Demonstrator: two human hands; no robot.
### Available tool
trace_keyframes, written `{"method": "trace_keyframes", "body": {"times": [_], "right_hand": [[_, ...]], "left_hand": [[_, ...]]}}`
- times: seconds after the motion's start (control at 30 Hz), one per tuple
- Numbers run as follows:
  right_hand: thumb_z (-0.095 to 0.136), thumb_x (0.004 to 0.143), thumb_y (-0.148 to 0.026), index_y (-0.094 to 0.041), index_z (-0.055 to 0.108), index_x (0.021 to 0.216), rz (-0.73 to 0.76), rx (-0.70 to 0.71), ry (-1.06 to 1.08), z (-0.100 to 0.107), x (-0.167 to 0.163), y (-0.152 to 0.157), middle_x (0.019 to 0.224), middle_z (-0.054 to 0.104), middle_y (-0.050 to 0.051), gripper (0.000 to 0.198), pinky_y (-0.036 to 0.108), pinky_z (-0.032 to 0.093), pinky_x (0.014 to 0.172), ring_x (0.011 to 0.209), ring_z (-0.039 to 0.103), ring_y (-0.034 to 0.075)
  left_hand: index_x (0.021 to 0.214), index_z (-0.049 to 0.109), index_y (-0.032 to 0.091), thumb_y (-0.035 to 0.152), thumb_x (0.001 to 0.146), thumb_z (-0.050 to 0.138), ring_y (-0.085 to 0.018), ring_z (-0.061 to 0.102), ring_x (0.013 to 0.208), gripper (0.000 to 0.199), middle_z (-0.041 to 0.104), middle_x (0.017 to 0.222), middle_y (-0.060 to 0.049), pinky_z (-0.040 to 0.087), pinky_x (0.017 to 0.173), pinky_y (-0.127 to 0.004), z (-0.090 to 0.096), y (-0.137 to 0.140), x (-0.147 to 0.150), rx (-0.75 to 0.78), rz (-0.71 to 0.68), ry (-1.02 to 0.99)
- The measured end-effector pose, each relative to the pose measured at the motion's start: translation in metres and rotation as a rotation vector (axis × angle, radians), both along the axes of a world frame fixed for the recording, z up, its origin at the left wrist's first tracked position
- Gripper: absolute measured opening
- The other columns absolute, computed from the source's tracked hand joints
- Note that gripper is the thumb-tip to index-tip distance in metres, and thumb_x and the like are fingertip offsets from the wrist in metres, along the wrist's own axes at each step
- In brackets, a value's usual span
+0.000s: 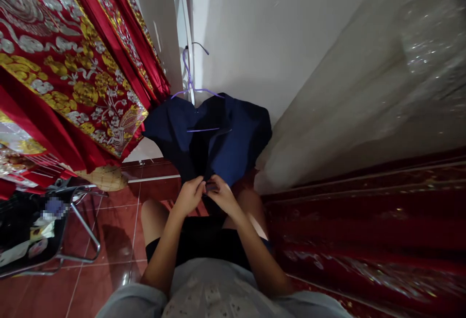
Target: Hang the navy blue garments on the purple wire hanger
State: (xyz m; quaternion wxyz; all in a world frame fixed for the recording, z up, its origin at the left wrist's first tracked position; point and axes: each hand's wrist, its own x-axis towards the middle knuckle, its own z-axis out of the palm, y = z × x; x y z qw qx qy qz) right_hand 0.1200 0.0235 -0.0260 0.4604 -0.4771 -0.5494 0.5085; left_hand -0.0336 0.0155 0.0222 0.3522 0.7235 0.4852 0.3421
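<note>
A dark blue garment [238, 136] hangs in front of me, its neckline and front opening parted. It is on a purple wire hanger [190, 73], whose lower bar shows inside the opening. My left hand [191, 194] and my right hand [220, 194] meet at the front edges, low on the opening. Fingers of both hands are closed in a pinch on the cloth there. Whether a button or other fastening lies between the fingertips is too small to tell. The lower part of the garment is hidden behind my hands.
Red cloth with gold and silver embroidery [83, 60] hangs at the left. Below it stands a black metal-framed chair [83, 230] with items on it. Plastic-covered fabric [349, 94] and red embroidered cloth [364, 230] fill the right. A white wall [255, 26] rises behind the garment.
</note>
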Motion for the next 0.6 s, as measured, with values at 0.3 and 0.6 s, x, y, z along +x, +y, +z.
{"method": "trace_keyframes", "body": {"times": [0.3,0.6], "right_hand": [[0.069,0.079,-0.049,-0.023,0.055,0.066,-0.066,0.045,-0.099,0.021,0.004,0.007,0.063,0.059,0.000,0.032,0.030,0.044,0.060,0.059,0.053,0.017],[0.069,0.073,-0.054,-0.023,0.050,0.061,-0.140,0.004,-0.111,-0.020,-0.004,0.030,0.057,0.049,-0.001,0.039,0.030,0.036,0.056,0.056,0.044,0.015]], "left_hand": [[0.101,0.059,0.019,0.051,0.087,0.066,-0.008,0.037,0.046,0.036,0.062,0.064,0.003,0.031,0.050,-0.024,0.005,0.002,0.008,-0.336,0.023,-0.571],[0.098,0.040,0.024,0.033,0.085,0.068,-0.005,0.043,0.037,0.032,0.077,0.077,-0.001,0.024,0.040,-0.019,0.110,0.069,0.011,0.009,0.016,-0.701]]}}
